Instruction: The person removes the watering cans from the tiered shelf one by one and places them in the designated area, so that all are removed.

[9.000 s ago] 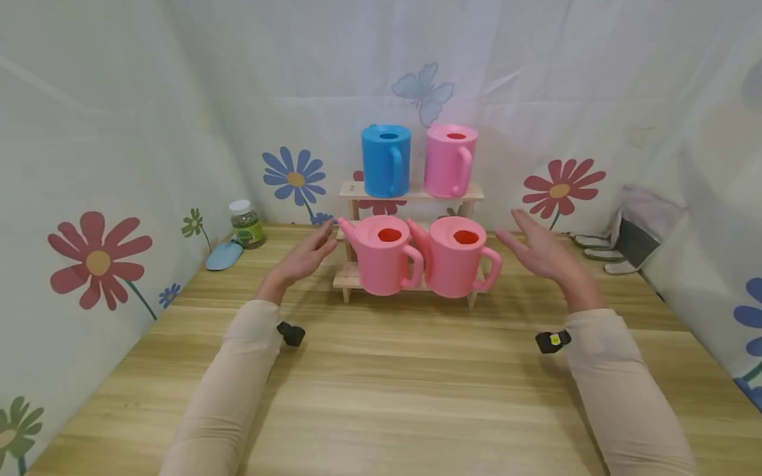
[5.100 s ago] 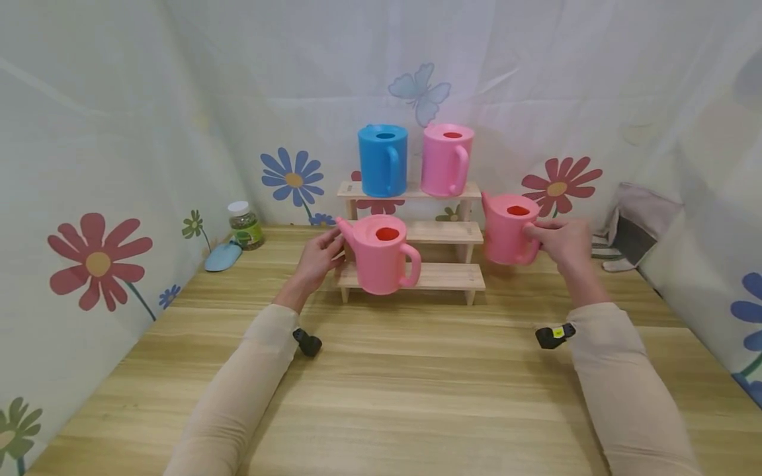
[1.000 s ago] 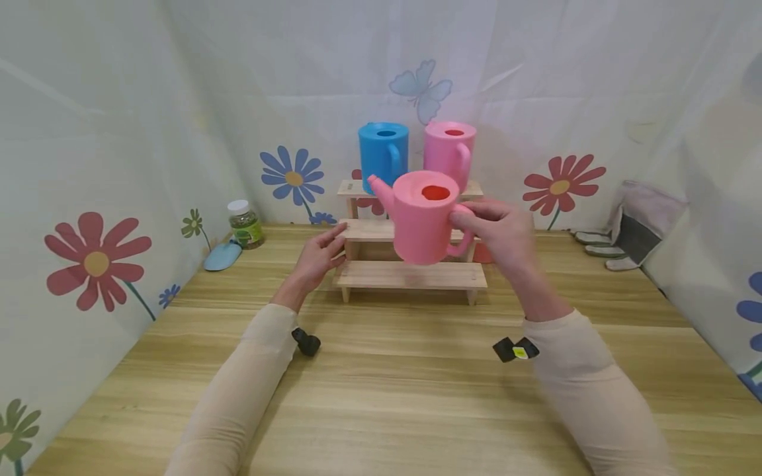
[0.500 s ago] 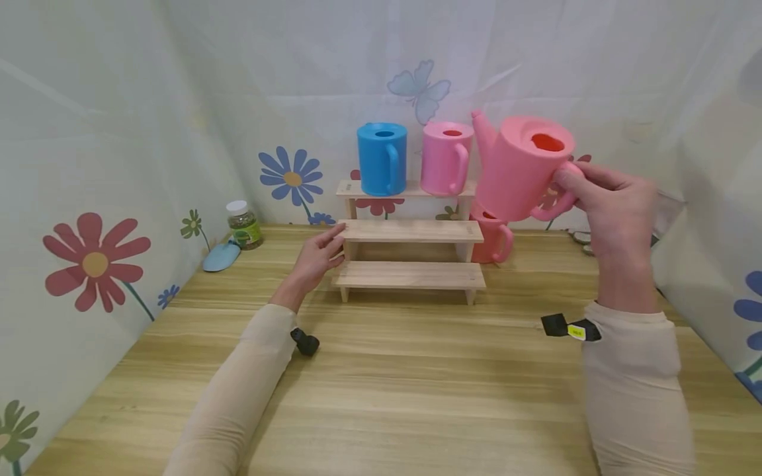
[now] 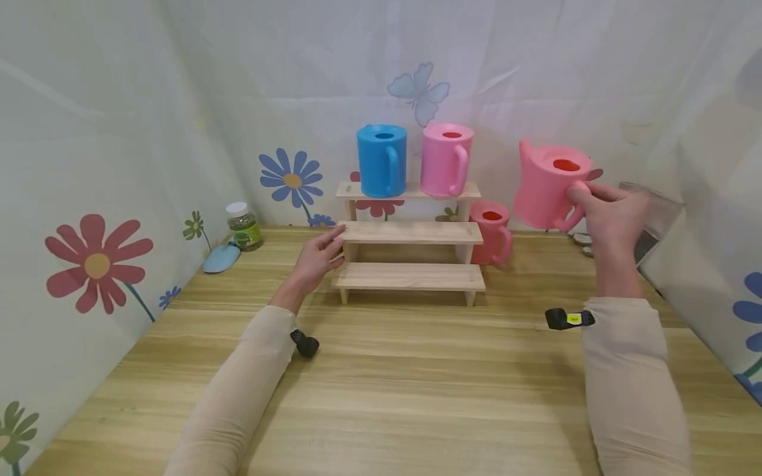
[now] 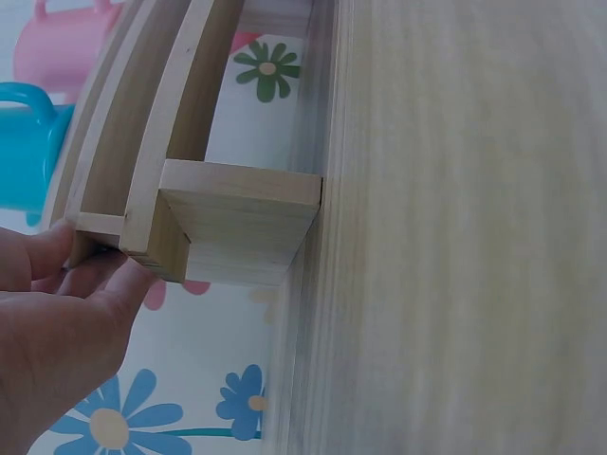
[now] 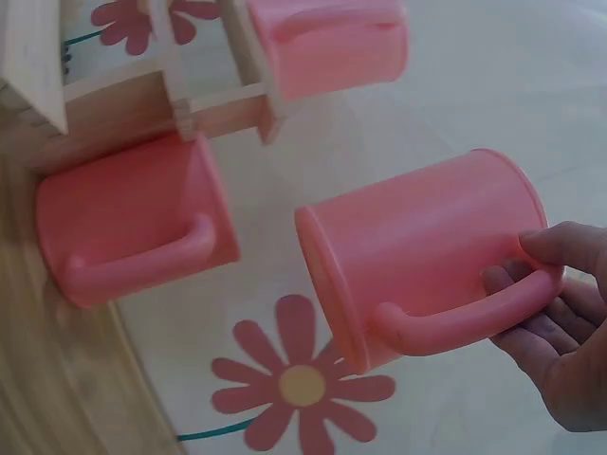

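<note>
In the head view my right hand [image 5: 617,215] grips the handle of a pink watering can [image 5: 540,188], lifted up and slightly tilted, right of the wooden step shelf [image 5: 411,231]. In the right wrist view fingers and thumb wrap the upper part of that handle. My left hand [image 5: 313,261] holds the left end of the shelf's middle step, thumb and fingers at its edge in the left wrist view. A second pink watering can [image 5: 488,246] stands on the table behind the shelf's right side. On the top step are a blue watering can [image 5: 374,165] and a lighter pink watering can [image 5: 438,165].
Left of the shelf a white-lidded jar [image 5: 244,228] and a light blue rounded object [image 5: 221,258] are on the table [image 5: 417,383]. At the back right lies a grey-and-pink glove [image 5: 649,244], partly behind my right arm. Flower-printed curtains enclose the table.
Both lower-step watering cans have left the shelf; one now stands on the table behind its right side. The other moved right in my right hand and lowered slightly. My left hand stays at the shelf.
</note>
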`<control>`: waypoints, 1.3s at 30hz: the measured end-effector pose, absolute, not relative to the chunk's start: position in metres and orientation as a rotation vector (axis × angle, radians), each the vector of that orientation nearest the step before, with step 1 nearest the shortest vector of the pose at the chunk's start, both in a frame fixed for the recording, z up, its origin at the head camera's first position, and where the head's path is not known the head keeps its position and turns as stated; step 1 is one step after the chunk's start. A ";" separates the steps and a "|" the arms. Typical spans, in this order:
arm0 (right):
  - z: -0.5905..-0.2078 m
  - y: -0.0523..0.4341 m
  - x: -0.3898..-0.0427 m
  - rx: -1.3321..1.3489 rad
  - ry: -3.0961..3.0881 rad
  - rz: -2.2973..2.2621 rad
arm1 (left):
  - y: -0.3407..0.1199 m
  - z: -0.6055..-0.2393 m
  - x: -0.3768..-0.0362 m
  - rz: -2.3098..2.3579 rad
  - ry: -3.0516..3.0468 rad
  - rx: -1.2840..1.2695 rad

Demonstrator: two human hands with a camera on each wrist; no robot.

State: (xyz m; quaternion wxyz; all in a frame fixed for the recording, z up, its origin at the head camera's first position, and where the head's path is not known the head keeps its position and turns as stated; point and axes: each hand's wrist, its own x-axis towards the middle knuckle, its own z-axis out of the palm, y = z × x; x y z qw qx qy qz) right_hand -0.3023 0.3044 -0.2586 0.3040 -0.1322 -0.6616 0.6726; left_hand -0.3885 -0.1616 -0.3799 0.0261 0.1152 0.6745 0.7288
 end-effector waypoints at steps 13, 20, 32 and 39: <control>-0.330 0.326 -0.349 -0.583 -1.947 1.689 | -0.162 -0.379 -0.386 2.224 2.094 0.373; -0.352 0.329 -0.360 -0.650 -2.002 1.703 | -0.162 -0.379 -0.387 2.235 2.098 0.349; -0.374 0.321 -0.370 -0.686 -2.069 1.578 | -0.162 -0.380 -0.386 2.226 2.101 0.352; -0.372 0.317 -0.369 -0.641 -2.106 1.631 | -0.162 -0.380 -0.388 2.242 2.096 0.347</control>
